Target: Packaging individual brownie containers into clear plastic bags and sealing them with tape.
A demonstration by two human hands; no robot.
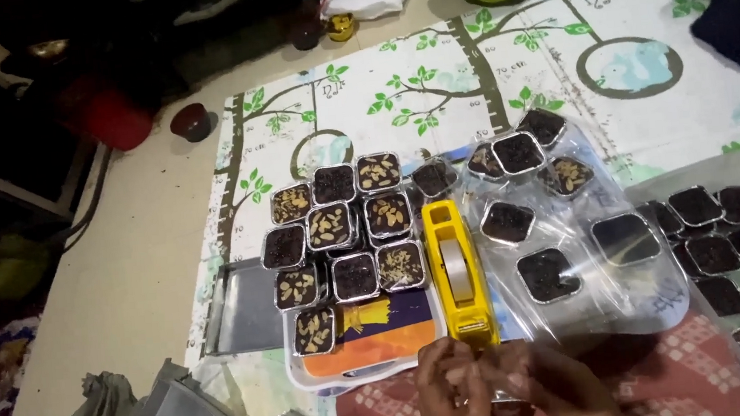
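Hands: my left hand (pixel 453 388) and right hand (pixel 550 384) are pinched together on something small, unidentifiable, just below the yellow tape dispenser (pixel 458 267) on the floor mat (pixel 430 78). Step, by my judgement: taping; next needs a brownie cup (pixel 547 274) within reach.

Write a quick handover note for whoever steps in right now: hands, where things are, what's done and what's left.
Left hand and right hand: together low in view, just below the yellow tape dispenser; what they pinch is blurred.
Done: stacked foil cups of brownie, some nut-topped, on the lidded box.
Left: loose cups in clear wrap and more cups at right.
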